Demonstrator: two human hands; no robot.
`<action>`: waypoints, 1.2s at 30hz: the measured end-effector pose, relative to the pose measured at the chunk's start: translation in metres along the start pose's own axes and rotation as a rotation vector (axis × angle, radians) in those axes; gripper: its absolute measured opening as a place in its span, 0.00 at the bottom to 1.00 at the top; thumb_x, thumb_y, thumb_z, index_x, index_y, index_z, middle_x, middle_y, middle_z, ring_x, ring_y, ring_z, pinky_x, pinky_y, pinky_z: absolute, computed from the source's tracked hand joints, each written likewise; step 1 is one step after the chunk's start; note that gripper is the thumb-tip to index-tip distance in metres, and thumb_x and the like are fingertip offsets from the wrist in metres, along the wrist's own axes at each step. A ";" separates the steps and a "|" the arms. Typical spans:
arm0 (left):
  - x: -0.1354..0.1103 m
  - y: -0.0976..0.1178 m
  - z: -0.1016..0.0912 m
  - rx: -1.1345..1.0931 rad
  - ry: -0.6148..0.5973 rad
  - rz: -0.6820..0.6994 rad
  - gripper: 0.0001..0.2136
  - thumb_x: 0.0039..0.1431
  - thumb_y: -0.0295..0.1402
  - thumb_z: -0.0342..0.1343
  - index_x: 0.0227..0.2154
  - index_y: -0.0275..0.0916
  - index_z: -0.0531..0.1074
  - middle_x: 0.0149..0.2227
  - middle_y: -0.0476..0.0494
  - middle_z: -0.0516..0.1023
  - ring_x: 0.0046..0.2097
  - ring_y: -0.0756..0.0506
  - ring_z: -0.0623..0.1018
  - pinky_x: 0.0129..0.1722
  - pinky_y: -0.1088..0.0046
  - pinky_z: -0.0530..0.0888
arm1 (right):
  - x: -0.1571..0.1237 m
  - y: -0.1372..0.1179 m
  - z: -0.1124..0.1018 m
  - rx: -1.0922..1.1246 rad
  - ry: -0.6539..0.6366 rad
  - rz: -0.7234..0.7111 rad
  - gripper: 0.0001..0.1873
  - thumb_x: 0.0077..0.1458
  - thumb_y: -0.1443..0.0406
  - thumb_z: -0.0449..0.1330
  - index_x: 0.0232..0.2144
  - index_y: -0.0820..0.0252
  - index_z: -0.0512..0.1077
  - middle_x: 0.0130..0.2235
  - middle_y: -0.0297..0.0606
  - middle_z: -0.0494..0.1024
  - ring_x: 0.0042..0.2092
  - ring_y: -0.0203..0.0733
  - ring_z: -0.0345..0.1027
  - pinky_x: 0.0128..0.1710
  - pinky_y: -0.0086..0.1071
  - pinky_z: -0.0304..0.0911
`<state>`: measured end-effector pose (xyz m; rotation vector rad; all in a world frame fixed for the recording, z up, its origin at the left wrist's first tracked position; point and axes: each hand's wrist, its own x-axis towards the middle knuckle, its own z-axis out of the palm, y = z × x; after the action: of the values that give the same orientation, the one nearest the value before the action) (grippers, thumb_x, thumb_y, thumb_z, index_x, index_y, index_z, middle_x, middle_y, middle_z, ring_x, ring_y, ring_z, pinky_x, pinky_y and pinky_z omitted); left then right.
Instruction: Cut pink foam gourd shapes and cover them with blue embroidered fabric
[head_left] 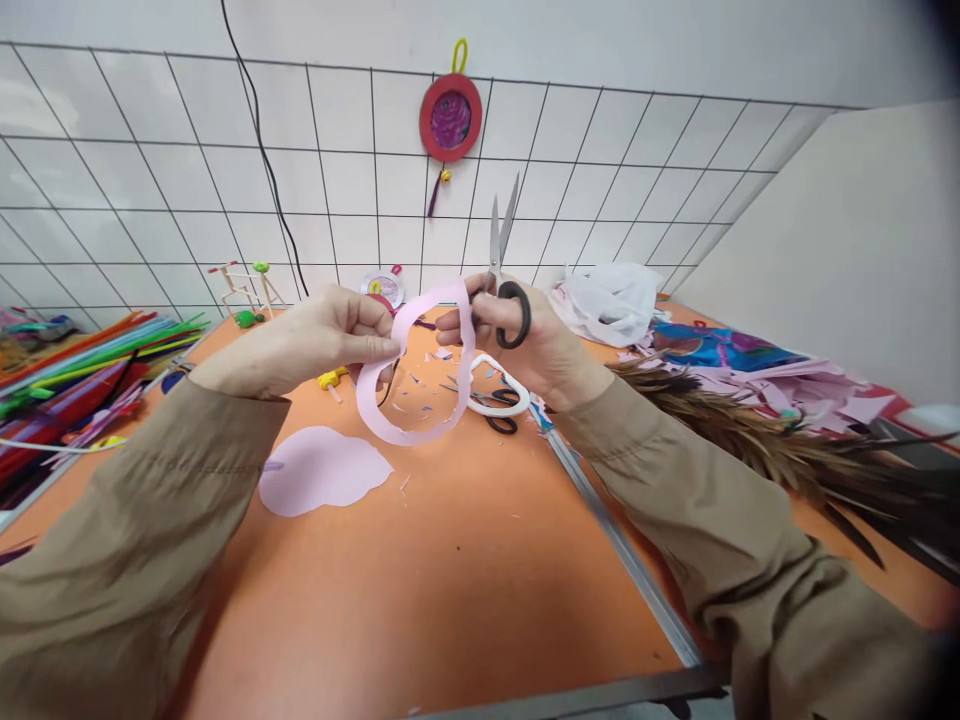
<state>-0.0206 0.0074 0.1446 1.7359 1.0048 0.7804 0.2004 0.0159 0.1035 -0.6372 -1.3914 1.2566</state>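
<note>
The left hand (pixel 330 335) and right hand (pixel 536 345) are raised side by side above the far middle of the orange surface (pixel 450 580), with a pink paper strip (pixel 412 435) hanging between them. The left fingers (pixel 375 345) pinch the strip at its left side, thumb against forefinger. The right fingers (pixel 450 325) are hooked through the black handle of the scissors (pixel 504 270) and seem also to nip the strip's upper right edge, though that contact is partly hidden. The scissors point up and away, blades slightly parted, just right of the strip.

The strip is a narrow band curved into a wavy, lobed loop, open in the middle; its lower bend hangs near the surface.

A pink cloud-shaped cutout (pixel 322 470) lies flat on the surface, nearer and to the left of the loop. White-handled scissors (pixel 499 395) rest just behind the loop, among small paper scraps.
</note>
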 end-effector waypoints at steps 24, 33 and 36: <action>0.005 -0.010 -0.003 0.184 -0.099 0.015 0.11 0.47 0.38 0.66 0.17 0.38 0.75 0.19 0.43 0.74 0.22 0.47 0.72 0.24 0.72 0.67 | -0.005 -0.002 -0.001 -0.185 -0.047 -0.011 0.08 0.48 0.65 0.65 0.31 0.58 0.70 0.25 0.35 0.80 0.26 0.41 0.75 0.27 0.32 0.68; 0.001 -0.002 -0.005 0.403 -0.263 -0.060 0.11 0.51 0.36 0.61 0.19 0.38 0.70 0.19 0.50 0.69 0.23 0.51 0.67 0.23 0.75 0.62 | -0.004 -0.001 -0.004 -0.200 -0.049 -0.019 0.12 0.46 0.66 0.67 0.36 0.58 0.72 0.23 0.32 0.79 0.28 0.41 0.77 0.26 0.30 0.67; 0.002 -0.005 -0.005 0.425 -0.291 -0.039 0.11 0.52 0.36 0.61 0.19 0.39 0.70 0.19 0.50 0.67 0.24 0.50 0.68 0.24 0.74 0.62 | -0.004 -0.001 -0.003 -0.243 -0.049 -0.040 0.13 0.44 0.69 0.65 0.36 0.58 0.72 0.21 0.30 0.76 0.25 0.39 0.74 0.24 0.28 0.66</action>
<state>-0.0251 0.0124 0.1415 2.1093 1.0488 0.2840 0.2045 0.0129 0.1028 -0.7439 -1.6043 1.0867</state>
